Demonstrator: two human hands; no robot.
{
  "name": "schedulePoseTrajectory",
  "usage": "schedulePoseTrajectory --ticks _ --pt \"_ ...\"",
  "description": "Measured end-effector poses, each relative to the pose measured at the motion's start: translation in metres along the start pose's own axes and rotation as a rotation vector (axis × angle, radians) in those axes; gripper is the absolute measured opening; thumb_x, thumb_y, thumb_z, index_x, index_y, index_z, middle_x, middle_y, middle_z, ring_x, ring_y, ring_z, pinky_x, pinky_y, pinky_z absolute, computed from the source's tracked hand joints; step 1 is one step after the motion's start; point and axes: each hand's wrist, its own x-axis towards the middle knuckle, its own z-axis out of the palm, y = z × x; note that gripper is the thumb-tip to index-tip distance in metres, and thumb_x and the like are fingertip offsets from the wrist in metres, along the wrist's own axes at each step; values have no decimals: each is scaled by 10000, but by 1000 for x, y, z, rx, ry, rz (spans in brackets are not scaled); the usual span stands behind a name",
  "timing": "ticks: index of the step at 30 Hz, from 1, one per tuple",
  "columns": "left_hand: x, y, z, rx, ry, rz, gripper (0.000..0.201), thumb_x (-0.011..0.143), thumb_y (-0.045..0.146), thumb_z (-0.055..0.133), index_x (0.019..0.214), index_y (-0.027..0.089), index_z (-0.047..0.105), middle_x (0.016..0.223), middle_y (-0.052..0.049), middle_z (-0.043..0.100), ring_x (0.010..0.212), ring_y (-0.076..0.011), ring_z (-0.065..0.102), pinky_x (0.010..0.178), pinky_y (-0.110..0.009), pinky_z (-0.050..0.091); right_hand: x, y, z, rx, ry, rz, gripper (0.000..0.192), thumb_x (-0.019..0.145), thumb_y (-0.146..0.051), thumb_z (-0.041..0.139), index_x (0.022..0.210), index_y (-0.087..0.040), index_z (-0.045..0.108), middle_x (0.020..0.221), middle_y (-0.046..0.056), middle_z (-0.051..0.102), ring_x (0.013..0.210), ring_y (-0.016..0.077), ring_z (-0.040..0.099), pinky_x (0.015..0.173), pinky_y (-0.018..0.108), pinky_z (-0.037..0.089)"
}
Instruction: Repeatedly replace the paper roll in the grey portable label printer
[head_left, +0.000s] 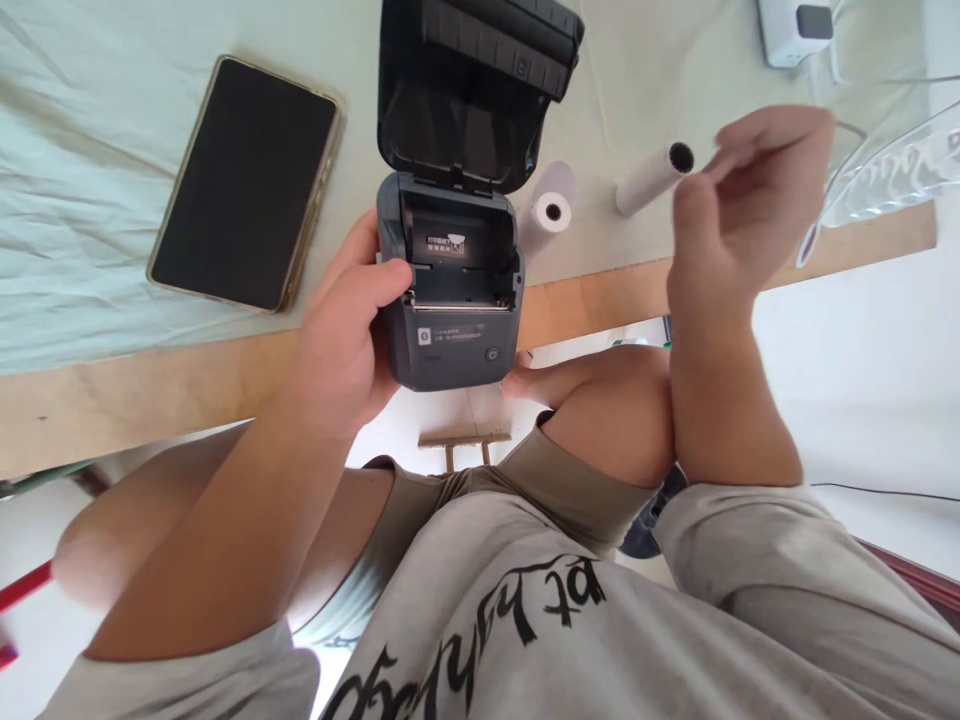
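Note:
A small dark grey label printer (457,300) hangs off the table's front edge, its lid (472,90) swung open and its paper bay empty. My left hand (349,330) grips its left side, thumb on the bay's rim. My right hand (742,215) hovers to the right above the table edge, fingers loosely spread and holding nothing. Just left of its fingertips lies a thin white paper roll (652,178). A thicker white paper roll (551,205) lies right beside the printer.
A black tablet (244,185) in a gold case lies at the left on the pale green cloth (90,120). A white device (795,30) sits at the far right, with clear plastic packaging (892,170) below it. The wooden table edge (150,385) runs across.

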Motion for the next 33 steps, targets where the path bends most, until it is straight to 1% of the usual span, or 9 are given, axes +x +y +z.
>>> schedulePoseTrajectory --ticks 3,7,12,15,17,20,24,29,33 --pt "-1 1 0 -2 -9 8 275 851 238 652 1108 144 684 840 -6 702 1005 -239 774 912 -389 658 -8 -28 16 13 -247 -21 274 903 -389 658 1128 -257 575 1025 46 591 816 122 551 717 298 453" --pt "-3 2 1 0 -20 6 308 864 233 627 1152 135 673 876 -16 722 957 -227 774 847 -347 653 -5 -42 40 -59 -445 24 422 837 -397 736 1215 -267 601 1255 62 612 1002 165 577 801 311 490" --pt "-4 0 0 12 -36 17 317 868 268 650 1161 147 671 991 -37 754 868 -191 752 724 -286 623 5 -32 54 -8 -452 86 288 834 -281 686 1112 -226 633 1148 60 600 981 164 524 892 328 471" --pt "-5 -1 -1 14 -44 -3 306 894 288 642 1172 162 653 1047 -41 758 929 -206 761 772 -316 644 5 -30 47 150 -444 137 430 808 -303 742 1199 -272 566 1018 13 582 833 119 494 817 298 458" --pt "-6 -1 -2 9 -61 1 288 906 285 634 1167 164 646 1049 -38 753 932 -202 761 772 -316 644 4 -32 38 450 -429 298 535 749 -303 820 1181 -306 503 933 -27 576 763 95 486 730 262 443" --pt "-5 -2 -4 4 -95 14 277 917 282 625 1168 166 642 1051 -33 745 913 -193 754 746 -312 642 2 -36 27 793 -399 590 476 711 -343 848 1044 -271 515 944 -24 610 788 92 561 649 230 453" --pt "-3 -1 -5 19 -107 35 288 911 272 641 1168 143 647 1028 -34 742 891 -172 738 756 -292 623 4 -36 23 825 -472 753 420 652 -423 803 976 -242 608 922 20 603 791 113 581 583 235 461" --pt "-2 -2 3 7 -36 51 290 890 232 576 1147 140 674 970 -38 744 827 -158 714 707 -264 590 8 -38 24 861 -520 802 441 636 -381 816 994 -249 595 880 3 551 742 89 545 590 224 489" --pt "-3 -3 9 45 5 57 292 865 260 564 1120 171 676 943 -26 751 744 -163 699 645 -278 579 10 -40 21 872 -578 856 374 669 -385 758 985 -252 608 892 25 550 717 103 514 498 230 412"
